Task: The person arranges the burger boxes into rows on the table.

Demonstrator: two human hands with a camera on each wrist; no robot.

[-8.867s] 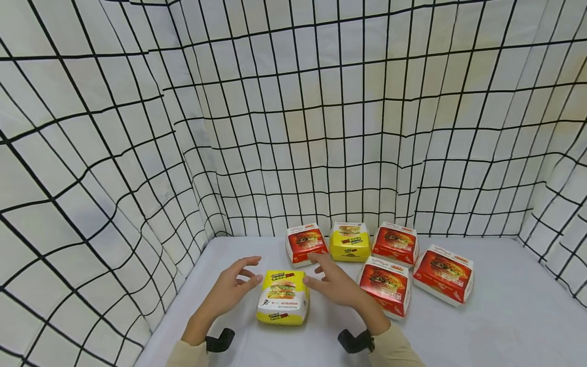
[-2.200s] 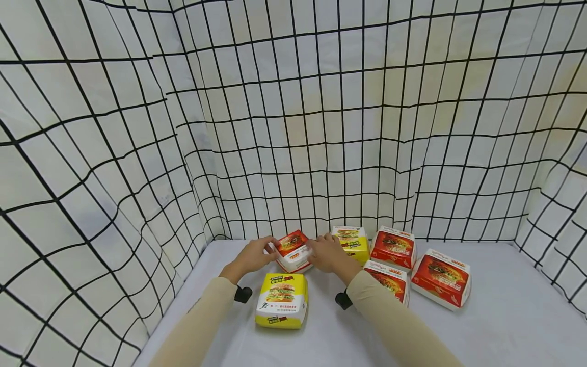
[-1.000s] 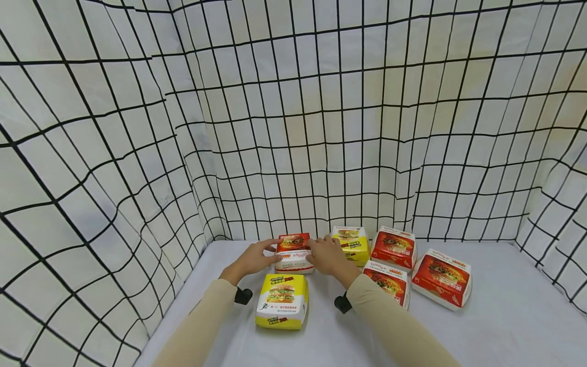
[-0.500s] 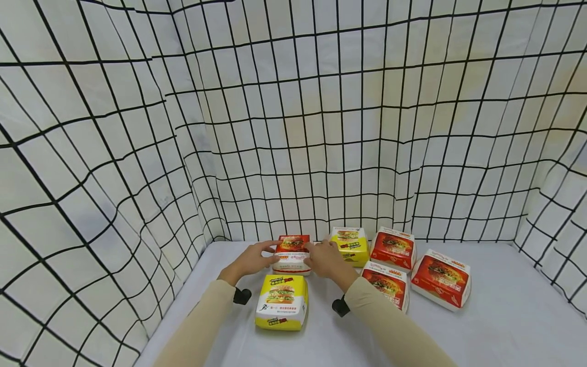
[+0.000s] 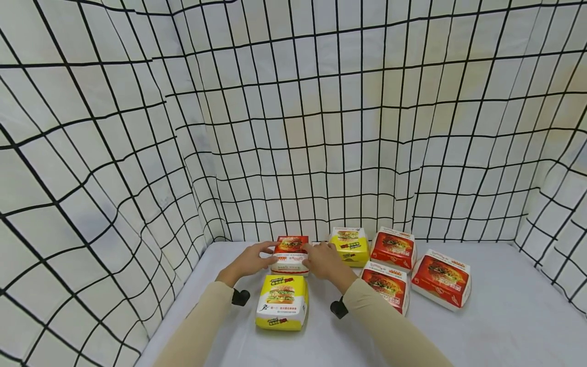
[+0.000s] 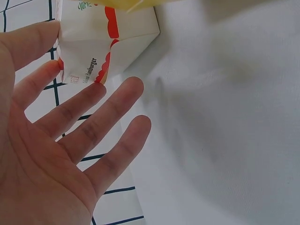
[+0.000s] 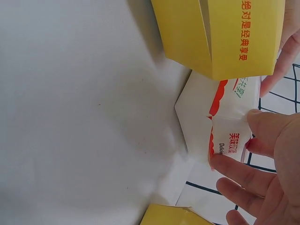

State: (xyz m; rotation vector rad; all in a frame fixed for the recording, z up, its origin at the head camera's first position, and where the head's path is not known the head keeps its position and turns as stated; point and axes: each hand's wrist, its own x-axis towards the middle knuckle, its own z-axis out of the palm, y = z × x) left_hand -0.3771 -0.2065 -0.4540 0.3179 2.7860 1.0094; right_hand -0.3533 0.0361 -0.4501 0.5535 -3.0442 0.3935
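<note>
Both hands hold a red-and-white burger box (image 5: 291, 253) on the white table, one at each side. My left hand (image 5: 247, 261) has its thumb and index fingertip on the box's left edge; in the left wrist view the other fingers are spread. With thumb and fingers, my right hand (image 5: 324, 260) grips the right side, seen in the right wrist view at the box's white side wall (image 7: 229, 110). Directly in front of it stands a yellow-and-white burger box (image 5: 281, 303). A second yellow burger box (image 5: 350, 247) stands just beyond the right hand.
To the right stand three more red burger boxes: one at the back (image 5: 393, 248), one nearer (image 5: 386, 285) and one farther right (image 5: 442, 278). White walls with black netting (image 5: 344, 153) enclose the table (image 5: 504, 316) behind and on both sides.
Between the hands, the red box has turned from a slant to square with its white band facing me, then slid slightly nearer, close behind the front yellow box. Earlier, the hands were at that yellow box.
</note>
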